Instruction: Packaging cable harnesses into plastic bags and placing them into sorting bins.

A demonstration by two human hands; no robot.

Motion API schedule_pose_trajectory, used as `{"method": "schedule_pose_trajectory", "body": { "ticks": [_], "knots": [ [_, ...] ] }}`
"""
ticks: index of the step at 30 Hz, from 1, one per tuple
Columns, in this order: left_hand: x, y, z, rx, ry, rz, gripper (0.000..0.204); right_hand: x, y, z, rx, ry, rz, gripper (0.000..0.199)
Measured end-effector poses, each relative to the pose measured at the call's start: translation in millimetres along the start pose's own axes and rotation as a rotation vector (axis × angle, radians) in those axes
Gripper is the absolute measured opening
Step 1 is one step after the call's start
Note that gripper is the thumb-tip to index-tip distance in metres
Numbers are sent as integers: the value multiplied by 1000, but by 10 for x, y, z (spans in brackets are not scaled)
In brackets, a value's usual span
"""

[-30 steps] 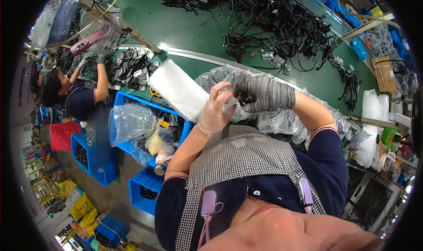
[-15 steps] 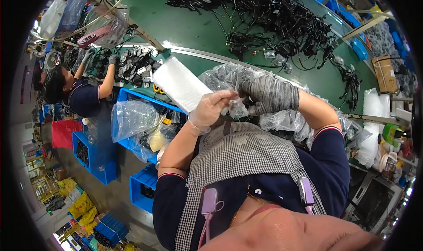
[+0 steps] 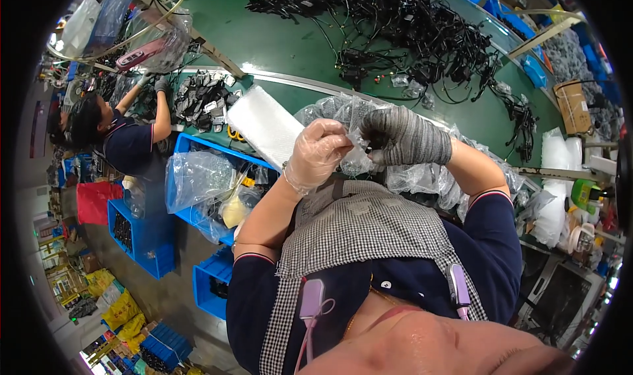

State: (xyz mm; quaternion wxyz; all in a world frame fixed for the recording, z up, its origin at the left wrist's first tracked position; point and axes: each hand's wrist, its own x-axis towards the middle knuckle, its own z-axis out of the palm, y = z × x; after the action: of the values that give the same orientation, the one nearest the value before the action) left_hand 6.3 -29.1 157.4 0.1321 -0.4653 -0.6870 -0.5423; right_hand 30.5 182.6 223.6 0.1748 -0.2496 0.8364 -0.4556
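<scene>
My left hand (image 3: 318, 156), in a thin clear glove, is closed in a pinch on the edge of a clear plastic bag (image 3: 358, 156) in front of my chest. My right hand (image 3: 410, 138), in a grey knitted glove, curls round the bag's other side. Something dark shows at its fingertips, too hidden to name. Behind both hands lies a heap of clear bubble bags (image 3: 328, 107) along the table's near edge. Left of it, a stack of white foam sheets (image 3: 265, 123) slants beside my left wrist.
Black cables (image 3: 409, 29) lie piled on the green table (image 3: 224, 26). A blue crate (image 3: 191, 207) with plastic bags stands at my left. Yellow-handled scissors (image 3: 235, 135) lie near the foam sheets. A co-worker (image 3: 128, 134) handles dark parts at the far left.
My left hand has turned, its fingers curling more tightly, and the plastic between my hands shows more upright. The co-worker's hands have moved farther over the table.
</scene>
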Motion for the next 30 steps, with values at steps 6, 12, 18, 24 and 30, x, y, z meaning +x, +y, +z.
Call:
{"method": "schedule_pose_trajectory", "body": {
  "ticks": [6,12,18,24,30],
  "knots": [
    [56,74,-4,51,-148,6,33,-9,-31,-18,37,-38,22,32],
    [125,100,-66,70,-120,151,34,-32,-15,-34,79,-23,37,34],
    [192,147,-126,40,-159,156,28,-38,9,-43,75,-37,-95,32],
    [203,132,-168,7,-356,181,21,-11,8,-87,-190,-239,-143,26],
    [201,238,-119,357,-649,-183,19,-59,3,-34,-437,-215,-147,23]
  ]
}}
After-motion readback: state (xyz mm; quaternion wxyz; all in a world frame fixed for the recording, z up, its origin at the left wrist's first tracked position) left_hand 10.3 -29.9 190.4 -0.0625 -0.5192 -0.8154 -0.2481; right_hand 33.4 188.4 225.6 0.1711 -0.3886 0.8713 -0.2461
